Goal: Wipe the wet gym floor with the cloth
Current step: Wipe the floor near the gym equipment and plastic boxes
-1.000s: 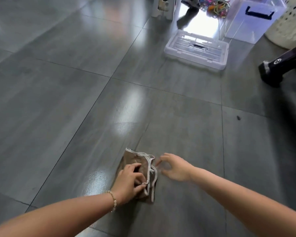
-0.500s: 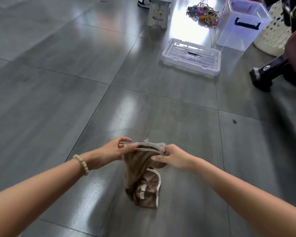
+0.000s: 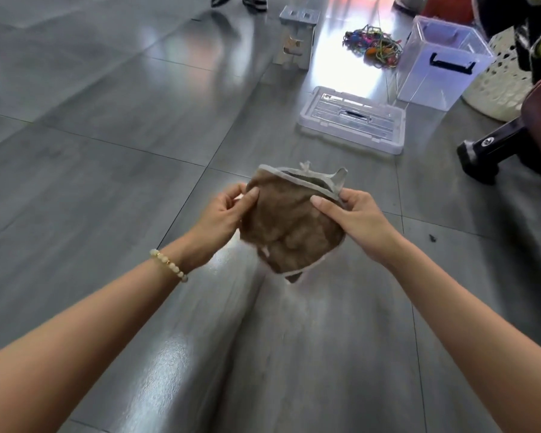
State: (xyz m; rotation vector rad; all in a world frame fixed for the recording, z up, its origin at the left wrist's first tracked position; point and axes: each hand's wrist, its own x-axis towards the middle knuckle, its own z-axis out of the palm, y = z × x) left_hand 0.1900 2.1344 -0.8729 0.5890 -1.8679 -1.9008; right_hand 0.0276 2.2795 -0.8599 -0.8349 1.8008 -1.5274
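Two hands clamped on the cloth (image 3: 291,226), one at each side, with the cloth up in the air over the floor (image 3: 75,182) and touching no tile. Pinches the cloth's left edge with the left hand (image 3: 222,214), thumb on the near face, fingers behind. Grips the upper right corner with the right hand (image 3: 356,214), thumb laid across the front, pale hem bunched above the knuckles. Keeps the hands apart, brown crumpled fabric sagging between them, pale trim along the top and lower right edge. Shows a small pale mark low on the near face, too blurred to read. Wears a bead bracelet (image 3: 169,265) on the left wrist.

Farther off, right of centre: clear bin (image 3: 428,85), open at the top, black handle (image 3: 452,66) on its near wall; cannot tell what lies inside. Just in front of it, flat on the floor, clear lid (image 3: 353,120) with a tiny label at its far left corner, too small to read. Left of the bin, loose on the tiles and in no container, a tangle of coloured cords (image 3: 372,42). Left of those, a grey stool (image 3: 297,39). Right of the bin, a white perforated basket (image 3: 497,85), contents hidden. Near the right edge, a black bar (image 3: 506,134) with a round white logo (image 3: 485,141), not legible.
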